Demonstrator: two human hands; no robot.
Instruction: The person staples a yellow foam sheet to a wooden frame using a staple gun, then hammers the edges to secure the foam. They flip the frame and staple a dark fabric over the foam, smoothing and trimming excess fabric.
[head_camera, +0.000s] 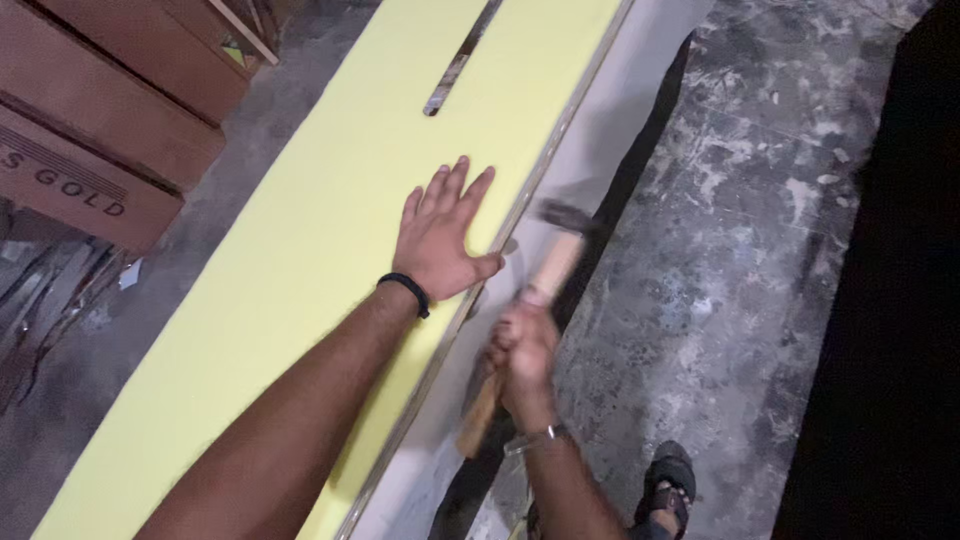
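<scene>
Down on the yellow board (300, 250), the left hand (440, 240) lies flat with its fingers spread wide, and it holds nothing. It sits close to the board's right edge, where a thin shiny strip (520, 200) runs along the side. A dark band (405, 292) goes round the wrist. The right hand (520, 350) is curled tight around the wooden handle of a hammer (530, 300). The hammer sits just past the board's edge, near the left thumb. Its dark head is up by the strip, but it is so blurry that its shape is hard to make out. The right hand is blurry too. The handle's low end pokes out under the fist. The board runs off the picture at the top and the bottom. Brown boxes (110, 110) at the top left are cut off. The far right is too dark to see. A sandal (668, 490) shows only in part at the bottom
</scene>
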